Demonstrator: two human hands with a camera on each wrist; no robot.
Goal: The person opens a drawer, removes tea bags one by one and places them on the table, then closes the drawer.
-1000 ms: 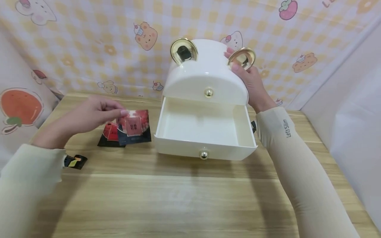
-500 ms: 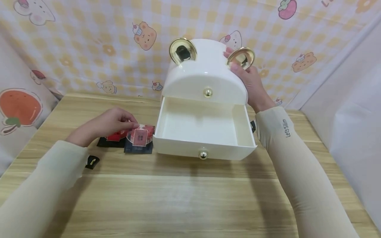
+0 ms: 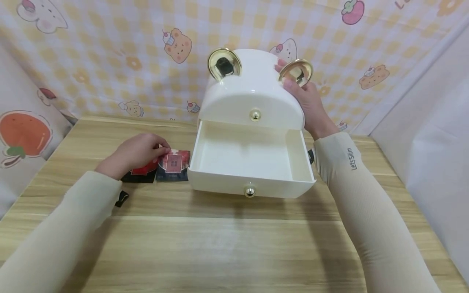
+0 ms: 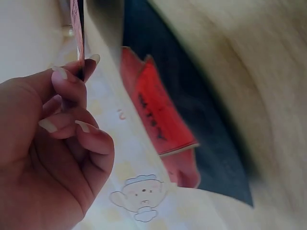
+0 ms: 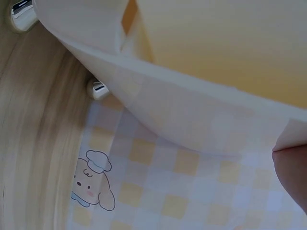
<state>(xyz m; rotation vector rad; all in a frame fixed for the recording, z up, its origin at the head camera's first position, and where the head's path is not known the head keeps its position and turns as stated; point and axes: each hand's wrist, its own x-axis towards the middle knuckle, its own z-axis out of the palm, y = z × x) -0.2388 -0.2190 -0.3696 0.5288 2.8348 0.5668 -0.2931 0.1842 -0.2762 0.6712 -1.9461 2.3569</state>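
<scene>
In the head view, my left hand [image 3: 141, 150] pinches the top edge of a small dark blue and red sachet [image 3: 173, 165], just left of the drawer. A second black and red sachet [image 3: 141, 174] lies partly hidden under that hand; its red label [image 4: 163, 115] shows in the left wrist view. My right hand [image 3: 305, 97] grips the upper right side of a white, round-topped storage box [image 3: 253, 95], thumb and fingers around the gold eye-like disc [image 3: 297, 73]. The box's lower drawer [image 3: 245, 156] is pulled out, with nothing inside it.
The upper drawer has a gold knob [image 3: 255, 115] and is closed. A small black item [image 3: 122, 198] lies beside the left sleeve, and another dark piece [image 3: 311, 156] shows right of the drawer. A patterned cloth [image 3: 143, 69] hangs behind the wooden table [image 3: 227, 248].
My left hand has moved right and down with the sachet, bringing it close to the drawer's left side, then slightly back up. My right hand stays on the box.
</scene>
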